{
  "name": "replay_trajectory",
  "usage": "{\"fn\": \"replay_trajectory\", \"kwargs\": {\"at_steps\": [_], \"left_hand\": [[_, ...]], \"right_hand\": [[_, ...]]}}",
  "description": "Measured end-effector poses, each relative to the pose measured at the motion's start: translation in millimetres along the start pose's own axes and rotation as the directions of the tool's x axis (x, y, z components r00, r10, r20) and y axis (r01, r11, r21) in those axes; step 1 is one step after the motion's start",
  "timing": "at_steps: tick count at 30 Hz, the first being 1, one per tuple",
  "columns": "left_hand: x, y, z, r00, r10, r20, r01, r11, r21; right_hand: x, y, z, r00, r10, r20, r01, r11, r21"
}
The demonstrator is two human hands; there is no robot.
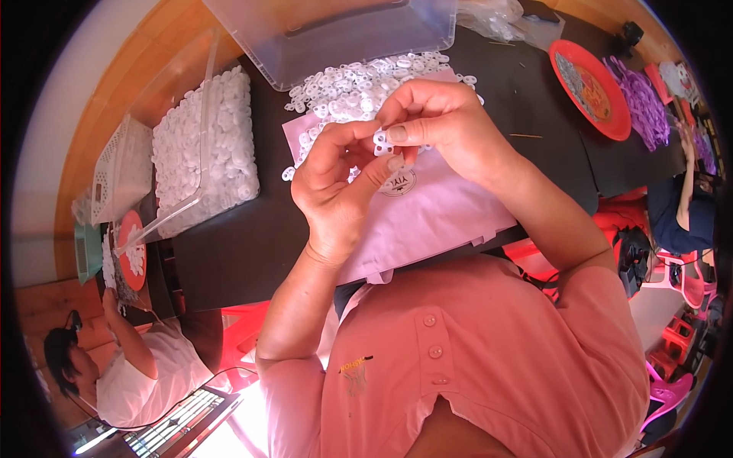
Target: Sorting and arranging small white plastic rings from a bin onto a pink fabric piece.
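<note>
A small white plastic piece with several holes (pixel 383 143) is pinched between my two hands, above a pink cloth bag (pixel 435 206). My left hand (pixel 336 179) grips it from the left, the thumb below it and the fingers curled. From the right, my right hand (pixel 443 122) holds it with thumb and forefinger. Right behind my hands, a heap of similar white pieces (pixel 347 85) spreads over the bag's far end and the dark table (pixel 237 263). Part of that heap is hidden by my fingers.
Beyond the heap stands a translucent plastic bin (pixel 336 46). At left, a clear tub (pixel 200 183) is full of white pieces. A red tray (pixel 561 57) and purple strands (pixel 641 107) lie at far right. Other people work at left (pixel 153 374) and right (pixel 672 206).
</note>
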State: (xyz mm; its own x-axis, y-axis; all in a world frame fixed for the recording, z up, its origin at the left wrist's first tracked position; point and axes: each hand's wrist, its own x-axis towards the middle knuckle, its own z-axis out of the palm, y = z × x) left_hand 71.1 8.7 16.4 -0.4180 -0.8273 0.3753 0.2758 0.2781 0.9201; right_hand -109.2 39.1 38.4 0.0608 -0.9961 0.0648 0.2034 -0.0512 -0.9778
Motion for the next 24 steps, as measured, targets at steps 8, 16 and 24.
{"fn": "replay_trajectory", "kwargs": {"at_steps": [8,16,24], "left_hand": [[1.3,0.0,1.3,0.999,0.037,-0.014,-0.037,0.999,0.005],[1.0,2.2,-1.5,0.999,-0.023,0.036,0.019,0.995,0.098],[-1.7,-4.7,-3.2,0.992,0.119,0.044,-0.126,0.968,0.216]], "right_hand": [[-1.0,-4.2,-0.1,0.995,0.095,0.034,-0.093,0.993,-0.067],[-1.1,-5.0,-3.6,0.987,0.136,0.081,-0.127,0.986,-0.109],[-7.7,-13.1,4.5,0.981,0.164,0.104,-0.156,0.985,-0.078]]}}
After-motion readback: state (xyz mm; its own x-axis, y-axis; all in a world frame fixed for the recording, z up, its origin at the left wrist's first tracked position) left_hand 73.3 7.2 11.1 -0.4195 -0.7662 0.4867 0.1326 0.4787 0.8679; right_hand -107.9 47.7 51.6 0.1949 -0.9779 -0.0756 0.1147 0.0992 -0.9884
